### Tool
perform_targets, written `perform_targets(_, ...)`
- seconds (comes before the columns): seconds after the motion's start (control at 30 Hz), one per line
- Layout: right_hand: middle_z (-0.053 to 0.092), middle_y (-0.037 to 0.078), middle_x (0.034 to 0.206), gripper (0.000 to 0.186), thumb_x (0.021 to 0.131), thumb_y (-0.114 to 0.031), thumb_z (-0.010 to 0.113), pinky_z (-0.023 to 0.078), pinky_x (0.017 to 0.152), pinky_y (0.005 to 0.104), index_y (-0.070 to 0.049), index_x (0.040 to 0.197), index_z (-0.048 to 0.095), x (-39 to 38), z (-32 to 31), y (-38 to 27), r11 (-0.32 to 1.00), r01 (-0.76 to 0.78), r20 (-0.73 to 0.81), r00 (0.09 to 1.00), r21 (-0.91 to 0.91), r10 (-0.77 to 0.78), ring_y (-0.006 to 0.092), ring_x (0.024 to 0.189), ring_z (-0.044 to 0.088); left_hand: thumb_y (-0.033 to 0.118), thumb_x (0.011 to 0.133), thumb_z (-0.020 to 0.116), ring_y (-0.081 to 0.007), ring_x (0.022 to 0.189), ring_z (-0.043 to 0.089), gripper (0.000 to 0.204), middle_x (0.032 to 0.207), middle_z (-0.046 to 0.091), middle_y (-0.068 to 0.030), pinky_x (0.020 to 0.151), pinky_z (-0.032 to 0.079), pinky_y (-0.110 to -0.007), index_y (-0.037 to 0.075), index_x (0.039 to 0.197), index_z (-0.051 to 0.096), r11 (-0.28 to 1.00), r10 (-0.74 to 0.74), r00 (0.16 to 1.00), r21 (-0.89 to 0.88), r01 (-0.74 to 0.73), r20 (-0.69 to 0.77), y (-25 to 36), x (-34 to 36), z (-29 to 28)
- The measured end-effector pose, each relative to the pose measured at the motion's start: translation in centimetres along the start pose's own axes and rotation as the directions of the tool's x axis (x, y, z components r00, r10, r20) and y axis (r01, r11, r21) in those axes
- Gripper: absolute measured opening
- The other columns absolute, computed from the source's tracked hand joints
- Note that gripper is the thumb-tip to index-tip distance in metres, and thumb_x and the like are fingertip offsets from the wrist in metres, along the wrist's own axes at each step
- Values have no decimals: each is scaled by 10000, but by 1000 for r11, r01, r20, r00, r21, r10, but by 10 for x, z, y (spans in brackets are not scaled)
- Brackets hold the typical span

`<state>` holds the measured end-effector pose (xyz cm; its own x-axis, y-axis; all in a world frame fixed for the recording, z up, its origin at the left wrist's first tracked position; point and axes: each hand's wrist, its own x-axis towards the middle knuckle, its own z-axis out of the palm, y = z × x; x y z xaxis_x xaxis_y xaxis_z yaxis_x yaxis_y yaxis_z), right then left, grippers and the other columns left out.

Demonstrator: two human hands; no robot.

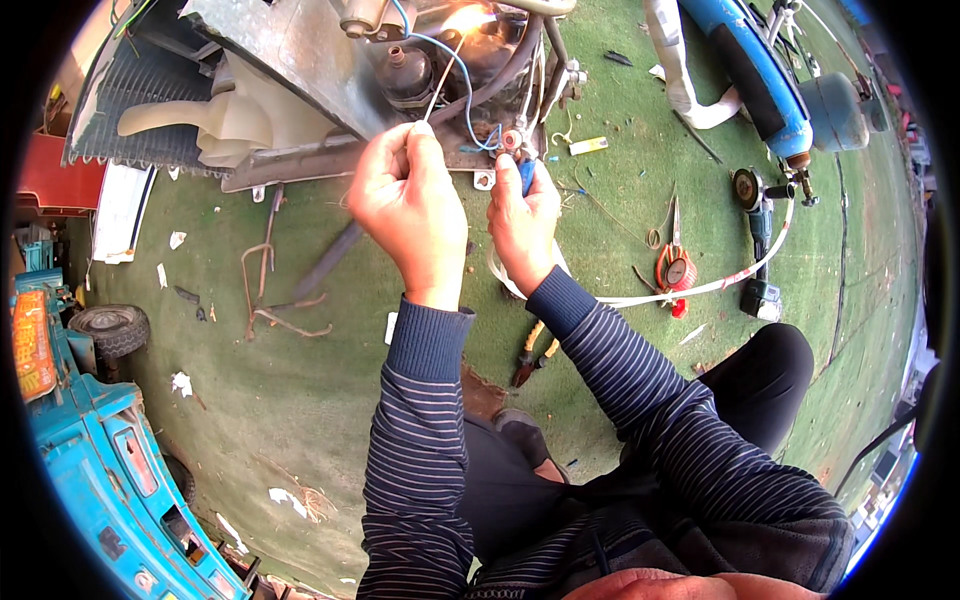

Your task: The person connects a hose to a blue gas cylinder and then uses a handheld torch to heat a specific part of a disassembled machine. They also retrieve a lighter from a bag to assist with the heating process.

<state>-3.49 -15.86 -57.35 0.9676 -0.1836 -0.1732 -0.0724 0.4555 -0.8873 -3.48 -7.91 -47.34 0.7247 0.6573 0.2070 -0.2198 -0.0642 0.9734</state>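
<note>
Green carpet (330, 400), scattered with scraps, spreads under the whole job. From where I stand the rod (442, 82) is at the top of the view, slanting up from the left hand (410, 205) toward a bright flame (468, 18) over the machine's innards. I'd judge it light and stiff enough to aim, yet thin enough to bend under a hard push; smooth, perhaps a touch slippery, and likely very hot at the far end, so the cool near end is where to hold it. Just there, thumb and fingertips pinch it together. It looks pale, straight and slim as a skewer. The right hand (522, 220), close by, has thumb and finger wrapped about a blue handle (527, 175), which looks solid and easy to grasp; how its far fingers sit I can't tell. Behind the rod stands a dark, rounded compressor (405, 78), and to the left a cream fan (235, 115). Outward on the right lie a gauge (676, 273), a grinder (761, 225) and a blue cylinder (740, 60); pliers (530, 358) rest beneath the right sleeve (640, 365), and a turquoise truck (100, 470) fills the lower left.
</note>
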Motion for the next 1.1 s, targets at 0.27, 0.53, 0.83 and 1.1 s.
perform_targets(0.27,474,-98,663,129,1041,-229,632,304,422,199,-133,979,571,4,0,-1,1000,15,35,999,-18,-15,1,493,388,-5,951,673,-48,761,621,96,890,708,-23,669,478,-199,-84,1001,698,1000,-7,1000,10,7,24,1,0,6)
perform_targets(0.53,501,-102,750,156,1025,-193,658,328,534,218,-48,1082,669,3,-2,-2,998,28,3,1000,-50,-28,14,633,394,2,955,675,-43,733,612,98,869,708,-23,638,468,-196,-85,997,696,1000,3,1000,24,-4,16,0,1,8)
perform_targets(0.83,508,-92,739,151,1018,-196,667,348,541,229,-46,1010,650,3,-2,-4,995,44,4,999,-92,-43,24,632,402,10,957,677,-40,730,608,105,868,706,-20,633,461,-193,-86,997,695,999,3,1000,40,-4,24,0,1,8)
perform_targets(1.1,513,-84,739,162,1013,-200,673,360,544,234,-40,1004,647,2,-2,-8,987,68,-16,997,-147,-72,30,635,410,5,958,676,-44,738,616,108,873,710,-30,638,465,-198,-93,999,695,999,12,1000,50,-13,29,2,0,11)
